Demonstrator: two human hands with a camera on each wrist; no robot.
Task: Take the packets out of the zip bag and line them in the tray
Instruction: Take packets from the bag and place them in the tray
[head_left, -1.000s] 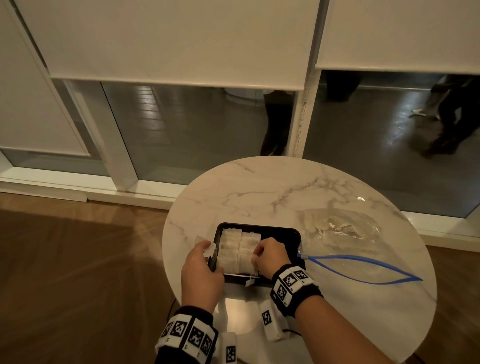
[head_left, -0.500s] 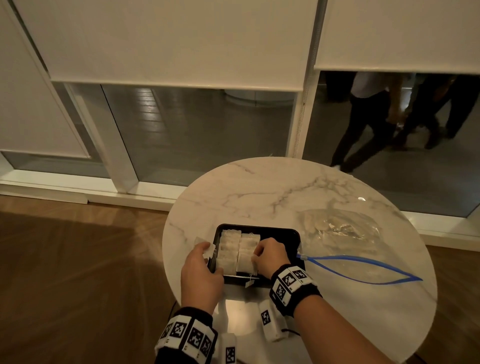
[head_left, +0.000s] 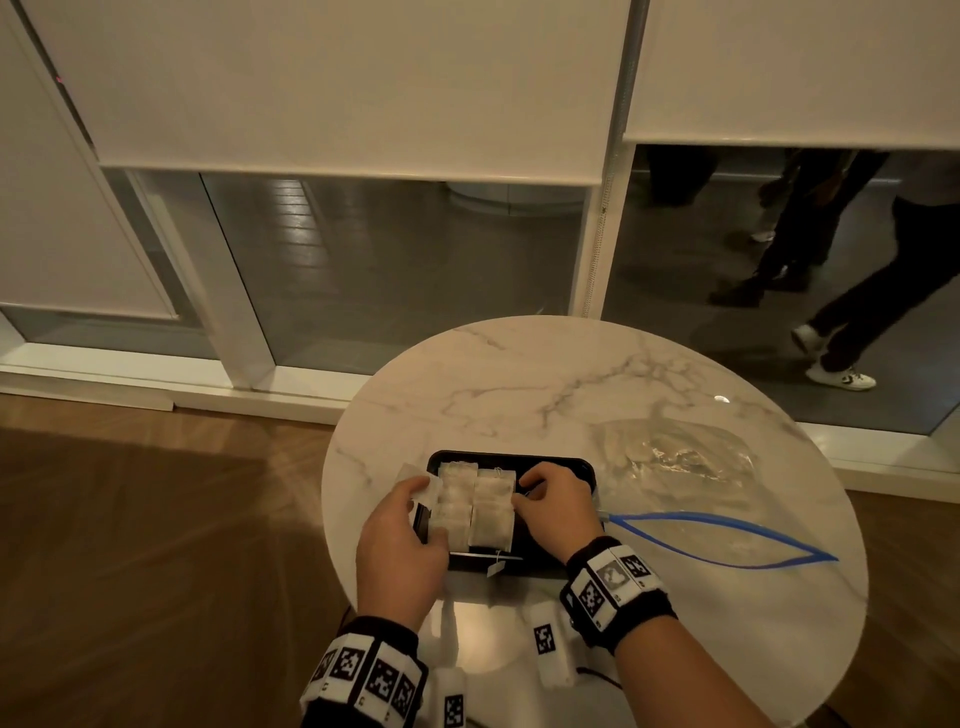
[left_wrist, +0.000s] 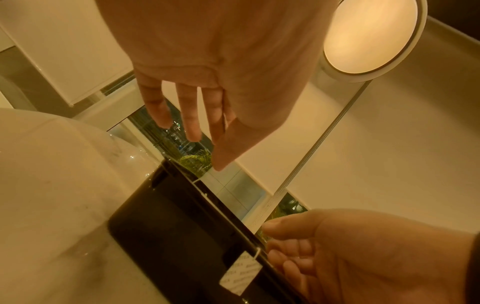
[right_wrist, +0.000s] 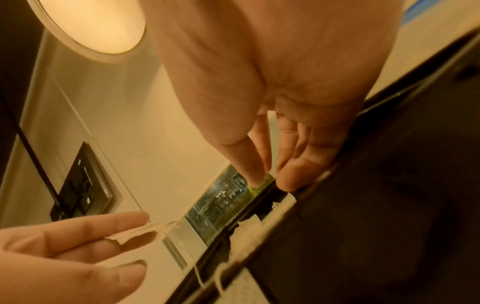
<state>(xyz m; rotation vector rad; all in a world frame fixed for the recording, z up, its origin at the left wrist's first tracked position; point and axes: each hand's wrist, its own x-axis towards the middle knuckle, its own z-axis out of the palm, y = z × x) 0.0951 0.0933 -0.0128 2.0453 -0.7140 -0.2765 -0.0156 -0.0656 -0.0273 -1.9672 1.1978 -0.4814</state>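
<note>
Step in hand: lining tea-bag packets (head_left: 475, 506) in the black tray (head_left: 561, 462); two rows already lie side by side in its left half, so the job looks well along.
Left hand (head_left: 402, 540): at the tray's left edge, pinching one loose packet (head_left: 418, 483) between thumb and fingers, held just above the rim.
Right hand (head_left: 553, 506): inside the tray just right of the rows, fingers curled, tips touching the right row's edge; whether it pinches a packet or a string, I cannot tell.
Paper tag (head_left: 493, 570): hangs on its string over the tray's near wall.
Zip bag (head_left: 675, 467): lies flat on the marble table (head_left: 519, 374), right of the tray, blue zip mouth open toward the near side; it looks emptied, though its clear film makes this uncertain.
Next move: probably setting the held packet into a row, square with its neighbours, while the right hand steadies them.
</note>
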